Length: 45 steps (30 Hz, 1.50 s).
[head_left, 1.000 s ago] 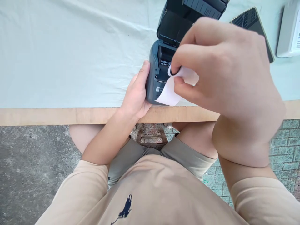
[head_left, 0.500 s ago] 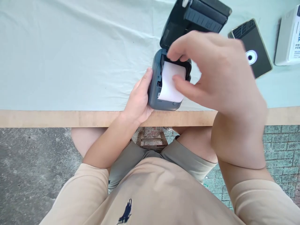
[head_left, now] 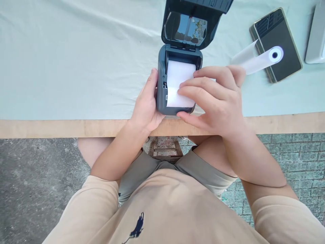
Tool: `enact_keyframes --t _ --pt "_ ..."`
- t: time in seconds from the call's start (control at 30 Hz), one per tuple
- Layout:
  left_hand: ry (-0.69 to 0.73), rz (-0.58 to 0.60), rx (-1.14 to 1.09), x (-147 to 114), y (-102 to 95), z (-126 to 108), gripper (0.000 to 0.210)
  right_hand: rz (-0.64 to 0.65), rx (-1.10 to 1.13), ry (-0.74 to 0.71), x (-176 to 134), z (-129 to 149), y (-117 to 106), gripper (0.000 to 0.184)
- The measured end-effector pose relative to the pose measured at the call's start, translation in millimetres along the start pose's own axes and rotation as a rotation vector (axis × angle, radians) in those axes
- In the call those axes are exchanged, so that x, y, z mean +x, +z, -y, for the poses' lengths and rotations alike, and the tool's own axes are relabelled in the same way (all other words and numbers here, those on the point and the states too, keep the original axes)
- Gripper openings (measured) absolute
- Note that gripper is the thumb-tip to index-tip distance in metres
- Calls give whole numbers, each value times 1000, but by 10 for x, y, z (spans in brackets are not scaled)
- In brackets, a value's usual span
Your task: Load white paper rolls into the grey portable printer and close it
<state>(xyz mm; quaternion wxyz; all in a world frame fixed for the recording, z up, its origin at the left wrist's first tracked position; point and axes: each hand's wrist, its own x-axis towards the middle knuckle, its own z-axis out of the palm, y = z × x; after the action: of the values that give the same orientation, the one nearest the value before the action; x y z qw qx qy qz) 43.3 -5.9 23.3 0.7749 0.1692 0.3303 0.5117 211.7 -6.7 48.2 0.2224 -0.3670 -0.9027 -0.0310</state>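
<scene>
A small dark grey label printer [head_left: 162, 101] is tilted up at the table's front edge, its lid [head_left: 166, 25] swung open away from me. My left hand [head_left: 146, 105] grips its left side, thumb along the casing. White paper [head_left: 181, 76] lies in the printer's bay, its loose end reaching over the front. My right hand [head_left: 215, 98] is over the printer's right side, fingers spread, with fingertips on or just above the paper. Its thumb is near the printer's lower front edge. No object shows pinched in that hand.
To the right, a white paper roll [head_left: 264, 58] with a loose strip rests partly over a dark smartphone [head_left: 286, 62]. A white box [head_left: 316, 40] stands at the far right. The pale cloth [head_left: 76, 67] covers the table up to its wooden edge [head_left: 50, 128].
My right hand has come down and toward me, from above the bay onto the paper. The printer has turned straighter and shifted slightly left. The paper roll by the phone now shows more fully.
</scene>
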Motion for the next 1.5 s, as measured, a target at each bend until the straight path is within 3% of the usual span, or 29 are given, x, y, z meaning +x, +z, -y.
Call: enact_keyframes --t 0.17,0.23,0.33,0.37,0.47,0.53,0.67,0.8,0.93,1.03,1.23,1.4,1.5 --pt "-24 -91 12 -2 47 -43 49 -140 21 -20 -55 -7 100 18" --pt "-16 -30 42 -27 36 -50 50 -152 34 -14 -66 -15 126 17" --pt "5 65 101 -76 -20 -29 20 -189 96 -13 -49 -67 127 14" --pt "9 74 123 -90 -40 -17 20 -252 149 0 -31 -97 119 13" --pt "16 67 189 -109 -82 14 32 -515 354 201 62 -197 86 24" --pt "25 79 212 -106 -90 26 34 -569 496 390 143 -238 74 34" --pt "31 68 200 -93 -92 41 32 -434 775 588 255 -206 93 33" --pt "21 39 168 -95 -99 40 32 -282 854 567 212 -170 170 19" --pt "-20 52 139 -104 -87 -1 38 -50 1024 587 125 -230 266 40" --pt "-37 55 126 -110 -57 -31 31 54 1141 601 116 -259 300 56" --pt "9 -5 116 -113 8 -5 11 55 1011 543 161 -233 276 65" --pt "14 21 100 -107 52 -6 19 78 966 542 146 -237 268 66" --pt "-29 6 91 -92 76 -30 34 85 1021 536 128 -242 254 63"
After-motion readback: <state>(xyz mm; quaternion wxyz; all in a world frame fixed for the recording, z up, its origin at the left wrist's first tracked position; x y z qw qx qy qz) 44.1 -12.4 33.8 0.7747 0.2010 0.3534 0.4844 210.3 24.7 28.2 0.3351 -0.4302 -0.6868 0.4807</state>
